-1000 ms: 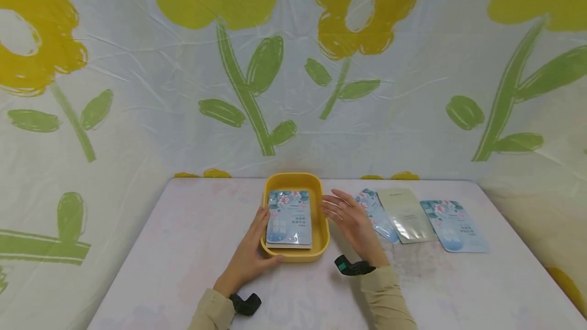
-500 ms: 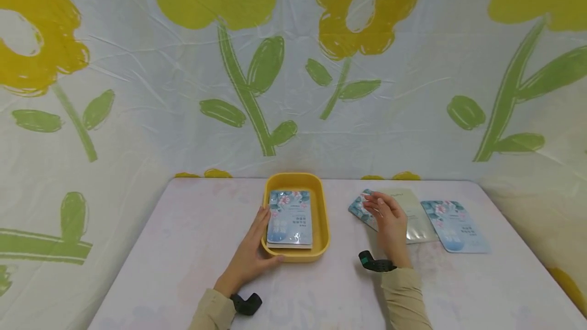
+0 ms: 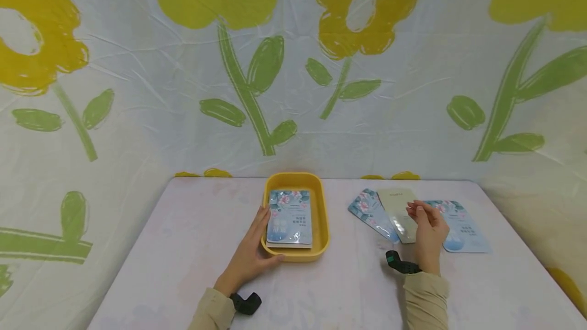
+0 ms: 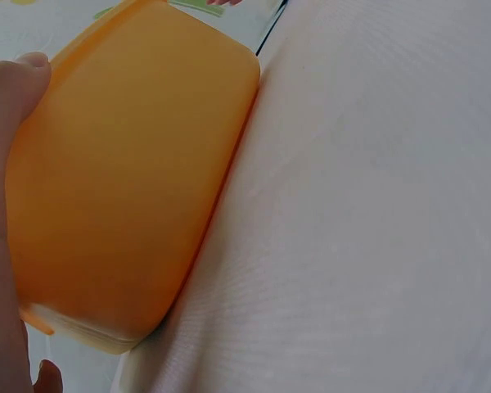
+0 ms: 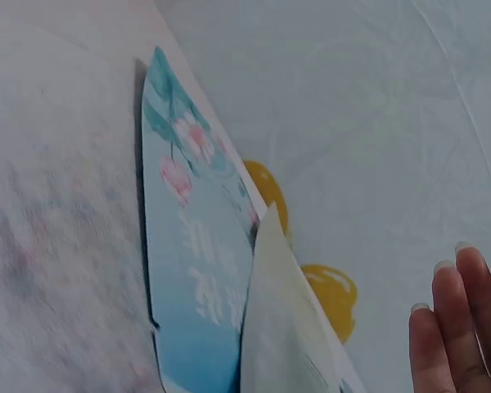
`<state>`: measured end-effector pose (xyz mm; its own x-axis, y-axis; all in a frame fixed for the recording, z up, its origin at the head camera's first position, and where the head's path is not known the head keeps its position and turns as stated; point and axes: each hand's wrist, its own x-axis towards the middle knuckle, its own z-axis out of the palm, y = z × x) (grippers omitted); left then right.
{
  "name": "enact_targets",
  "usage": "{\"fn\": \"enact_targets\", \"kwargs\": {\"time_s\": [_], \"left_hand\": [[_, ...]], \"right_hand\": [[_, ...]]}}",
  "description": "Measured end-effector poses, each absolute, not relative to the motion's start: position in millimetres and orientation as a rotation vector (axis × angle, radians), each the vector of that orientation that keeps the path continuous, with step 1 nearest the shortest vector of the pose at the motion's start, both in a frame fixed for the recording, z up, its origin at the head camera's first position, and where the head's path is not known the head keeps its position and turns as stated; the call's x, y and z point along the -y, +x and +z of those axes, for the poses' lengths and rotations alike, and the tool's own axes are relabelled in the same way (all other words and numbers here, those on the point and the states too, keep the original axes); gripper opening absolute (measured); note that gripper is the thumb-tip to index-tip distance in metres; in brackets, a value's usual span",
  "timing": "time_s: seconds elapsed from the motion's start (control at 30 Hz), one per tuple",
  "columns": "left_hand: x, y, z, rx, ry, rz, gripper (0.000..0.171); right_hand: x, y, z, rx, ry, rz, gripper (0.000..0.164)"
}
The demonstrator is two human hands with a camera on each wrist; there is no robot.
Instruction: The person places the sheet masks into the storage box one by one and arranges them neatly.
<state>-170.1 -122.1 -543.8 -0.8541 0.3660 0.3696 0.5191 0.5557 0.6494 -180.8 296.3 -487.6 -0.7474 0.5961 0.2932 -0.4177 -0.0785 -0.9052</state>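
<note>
The yellow tray (image 3: 322, 218), holding a floral sachet (image 3: 290, 217), is steadied by the left hand (image 3: 249, 256); the right hand (image 3: 428, 233), grip released, has been shifted from the tray to the beige sachet (image 3: 400, 210) on the worktop (image 3: 183, 248)

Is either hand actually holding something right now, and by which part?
The left hand holds the yellow tray by its near left corner. The right hand hovers open above the beige packet, holding nothing.

Beige long sleeves (image 3: 424, 297), black wrist straps (image 3: 402, 265), bare hands
</note>
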Motion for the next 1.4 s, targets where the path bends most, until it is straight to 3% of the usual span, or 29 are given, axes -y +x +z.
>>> {"fn": "enact_targets", "kwargs": {"time_s": [0.5,0.8,1.0,1.4], "left_hand": [[120,-171,-541,2.558,-0.772,-1.128,0.109],[121,-170,-542,2.566,-0.765,-1.149,0.109],[122,-169,-541,2.565,-0.769,-1.153,0.109],[122,-169,-540,2.561,-0.777,-1.14,0.109]], "right_hand": [[-350,-159,-499,1.789,-0.676,1.282,0.025],[-374,-152,-506,2.154,-0.774,1.24,0.064],[-381,-157,-512,2.535,-0.797,1.038,0.081],[-373,-154,-509,2.869,-0.862,1.035,0.09]]}}
